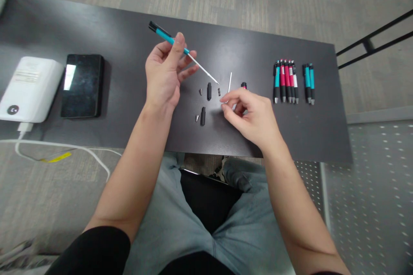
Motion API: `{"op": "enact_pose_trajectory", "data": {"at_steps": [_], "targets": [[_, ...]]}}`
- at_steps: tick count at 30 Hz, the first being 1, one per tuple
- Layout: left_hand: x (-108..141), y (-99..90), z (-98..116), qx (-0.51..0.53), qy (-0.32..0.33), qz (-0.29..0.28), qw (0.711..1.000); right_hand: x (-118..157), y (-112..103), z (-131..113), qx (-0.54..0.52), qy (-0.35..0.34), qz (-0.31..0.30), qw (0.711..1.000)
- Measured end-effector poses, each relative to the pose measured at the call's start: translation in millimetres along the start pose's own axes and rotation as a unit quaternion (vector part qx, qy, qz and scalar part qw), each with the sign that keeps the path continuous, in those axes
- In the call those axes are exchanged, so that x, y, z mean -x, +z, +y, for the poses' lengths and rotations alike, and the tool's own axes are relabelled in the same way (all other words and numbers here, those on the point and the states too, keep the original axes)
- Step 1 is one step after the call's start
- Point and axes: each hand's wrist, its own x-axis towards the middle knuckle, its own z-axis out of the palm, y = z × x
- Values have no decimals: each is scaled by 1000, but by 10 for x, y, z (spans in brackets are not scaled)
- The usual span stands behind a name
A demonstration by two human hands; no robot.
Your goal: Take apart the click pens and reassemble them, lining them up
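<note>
My left hand point(169, 64) is closed around a teal pen barrel point(164, 35) with a black clip end. A thin white refill point(203, 68) sticks out of the barrel, slanting down to the right. Low over the table, my right hand point(250, 111) has thumb and index finger pinched together; what lies between them is too small to name. Another white refill point(229, 80) shows just beyond its fingers. Between the hands lie two black pen grips point(209, 91) point(203, 116), two metal tips point(200, 92) point(197, 118) and a small spring point(219, 92).
Several pens point(285, 81) in teal, pink and white stand in a row at right, with two teal pens point(308, 84) beside them. A pink-and-black pen part point(244, 85) is mostly behind my right hand. At left are a phone-like black device point(82, 86) and a white power bank point(30, 88) with a cable.
</note>
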Motion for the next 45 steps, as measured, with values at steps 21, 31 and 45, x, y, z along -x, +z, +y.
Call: {"op": "enact_pose_trajectory", "data": {"at_steps": [21, 31, 45], "targets": [[9, 25, 51, 16, -23, -1, 1000, 74, 24, 23, 16, 60, -121, 991], [4, 25, 37, 18, -50, -12, 999, 56, 85, -21, 23, 56, -97, 993], [-74, -3, -69, 44, 3, -16, 999, 28, 128, -103, -10, 65, -126, 990]]}}
